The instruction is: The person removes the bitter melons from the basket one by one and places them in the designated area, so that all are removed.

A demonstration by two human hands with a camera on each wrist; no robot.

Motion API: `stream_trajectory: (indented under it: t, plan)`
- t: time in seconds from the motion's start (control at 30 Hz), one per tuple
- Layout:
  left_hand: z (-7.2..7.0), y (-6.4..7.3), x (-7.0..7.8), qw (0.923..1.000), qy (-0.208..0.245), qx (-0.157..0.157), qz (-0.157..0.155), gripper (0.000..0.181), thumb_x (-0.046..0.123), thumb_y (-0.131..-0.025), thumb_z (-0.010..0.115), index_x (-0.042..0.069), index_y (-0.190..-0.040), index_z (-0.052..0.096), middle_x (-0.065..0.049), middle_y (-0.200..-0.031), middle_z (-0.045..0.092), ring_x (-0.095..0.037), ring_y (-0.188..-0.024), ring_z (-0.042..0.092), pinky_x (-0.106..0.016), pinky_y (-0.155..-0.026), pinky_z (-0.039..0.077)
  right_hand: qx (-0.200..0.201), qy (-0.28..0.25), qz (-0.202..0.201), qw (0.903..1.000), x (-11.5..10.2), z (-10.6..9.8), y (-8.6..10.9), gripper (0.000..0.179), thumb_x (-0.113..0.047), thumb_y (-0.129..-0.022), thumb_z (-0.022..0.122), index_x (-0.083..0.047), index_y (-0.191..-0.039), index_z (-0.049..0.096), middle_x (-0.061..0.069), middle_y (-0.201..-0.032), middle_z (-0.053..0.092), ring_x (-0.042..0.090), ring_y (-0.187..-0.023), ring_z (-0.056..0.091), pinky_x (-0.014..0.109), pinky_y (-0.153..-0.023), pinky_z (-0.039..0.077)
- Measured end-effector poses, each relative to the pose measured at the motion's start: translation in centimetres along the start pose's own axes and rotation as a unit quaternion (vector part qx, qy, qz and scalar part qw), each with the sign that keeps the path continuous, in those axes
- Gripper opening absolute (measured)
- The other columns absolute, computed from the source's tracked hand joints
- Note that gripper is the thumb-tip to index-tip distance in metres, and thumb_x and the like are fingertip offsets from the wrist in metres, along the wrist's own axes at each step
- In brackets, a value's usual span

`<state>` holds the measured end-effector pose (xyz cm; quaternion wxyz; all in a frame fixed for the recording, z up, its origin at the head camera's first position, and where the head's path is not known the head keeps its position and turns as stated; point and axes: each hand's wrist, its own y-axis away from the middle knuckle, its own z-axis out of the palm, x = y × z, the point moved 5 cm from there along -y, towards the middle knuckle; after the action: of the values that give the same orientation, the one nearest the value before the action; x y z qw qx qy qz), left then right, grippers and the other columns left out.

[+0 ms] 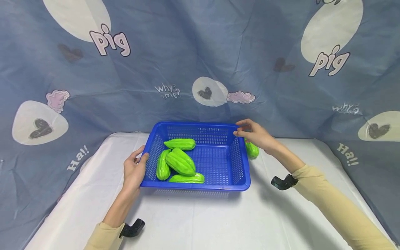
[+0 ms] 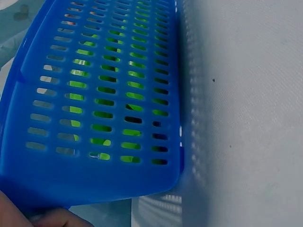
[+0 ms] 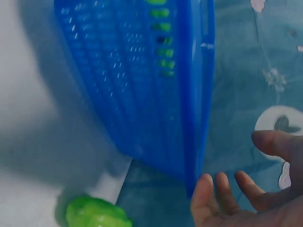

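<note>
The left hand (image 1: 133,170) clamps the rim of a blue basket (image 1: 200,186) to its right, four green vegetables (image 1: 180,162) lying inside near its fingers; the right hand (image 1: 257,135), fingers apart, touches the far corner, another green vegetable (image 1: 252,150) on the desk (image 1: 193,222) partly hidden beneath it.

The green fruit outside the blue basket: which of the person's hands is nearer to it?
Right. The right hand is close by the green fruit, at the blue basket's far right corner; the left hand is across the basket, holding its left side.
</note>
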<state>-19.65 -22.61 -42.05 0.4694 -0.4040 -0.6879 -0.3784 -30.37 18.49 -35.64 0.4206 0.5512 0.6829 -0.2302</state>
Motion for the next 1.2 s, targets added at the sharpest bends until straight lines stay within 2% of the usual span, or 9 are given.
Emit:
stream_trajectory:
  t: [0.17,0.33,0.5,0.63,0.8,1.0,1.2]
  plan:
    - [0.0,0.0,-0.2,1.0000,-0.002,0.003,0.003,0.052,0.028,-0.113,0.054,0.016,-0.163,0.048,0.004,-0.097,0.064,-0.002,-0.075,0.061,-0.021,-0.065,0.052,-0.043,-0.021,-0.021,0.9987,-1.3,1.6,0.2,0.059,-0.027,-0.107,0.064,-0.003,-0.158,0.045,0.023,-0.150,0.056,0.041,-0.140,0.058,0.055,-0.114,0.053]
    - [0.1,0.1,0.0,0.9996,-0.022,0.014,0.014,0.051,0.029,-0.113,0.053,0.019,-0.162,0.049,-0.002,-0.105,0.066,-0.004,-0.076,0.061,-0.021,-0.065,0.051,-0.094,-0.056,-0.034,0.9934,-2.7,3.0,0.5,0.055,-0.019,-0.108,0.060,0.001,-0.157,0.044,0.023,-0.143,0.060,0.034,-0.130,0.065,0.048,-0.108,0.058]
    - [0.1,0.3,0.2,0.9990,-0.035,0.017,0.025,0.051,0.029,-0.113,0.052,0.019,-0.162,0.049,-0.005,-0.108,0.064,-0.006,-0.077,0.061,-0.021,-0.065,0.050,-0.134,-0.076,-0.024,0.9878,-3.9,4.4,0.5,0.056,-0.019,-0.109,0.061,0.000,-0.158,0.043,0.024,-0.145,0.061,0.032,-0.128,0.067,0.043,-0.103,0.062]
    - [0.0,0.4,0.1,0.9987,-0.038,0.021,0.028,0.050,0.030,-0.113,0.051,0.019,-0.162,0.049,-0.006,-0.110,0.063,-0.008,-0.078,0.059,-0.022,-0.065,0.049,-0.162,-0.092,-0.015,0.9824,-4.3,5.9,0.3,0.056,-0.021,-0.108,0.063,-0.003,-0.157,0.045,0.023,-0.147,0.062,0.034,-0.132,0.066,0.047,-0.105,0.061]
    - [0.1,0.5,-0.2,0.9983,-0.045,0.022,0.027,0.050,0.030,-0.113,0.051,0.019,-0.162,0.049,-0.008,-0.112,0.060,-0.009,-0.080,0.056,-0.023,-0.068,0.047,-0.189,-0.102,-0.010,0.9766,-4.5,7.6,0.4,0.054,-0.021,-0.107,0.066,-0.006,-0.156,0.048,0.021,-0.145,0.064,0.033,-0.133,0.067,0.052,-0.109,0.058]
    - [0.1,0.4,-0.3,0.9982,-0.046,0.023,0.032,0.051,0.032,-0.113,0.052,0.019,-0.162,0.050,-0.010,-0.116,0.062,-0.009,-0.079,0.058,-0.024,-0.066,0.048,-0.202,-0.107,-0.012,0.9733,-5.1,9.1,0.3,0.052,-0.022,-0.106,0.067,-0.007,-0.154,0.050,0.019,-0.144,0.067,0.033,-0.132,0.067,0.048,-0.106,0.061]
    - [0.0,0.4,-0.2,0.9981,-0.042,0.029,0.036,0.049,0.031,-0.113,0.053,0.020,-0.161,0.052,-0.009,-0.113,0.063,-0.008,-0.076,0.058,-0.023,-0.065,0.049,-0.220,-0.107,-0.016,0.9696,-5.8,10.5,0.2,0.051,-0.020,-0.106,0.065,-0.007,-0.153,0.050,0.021,-0.145,0.065,0.030,-0.131,0.067,0.048,-0.106,0.060]
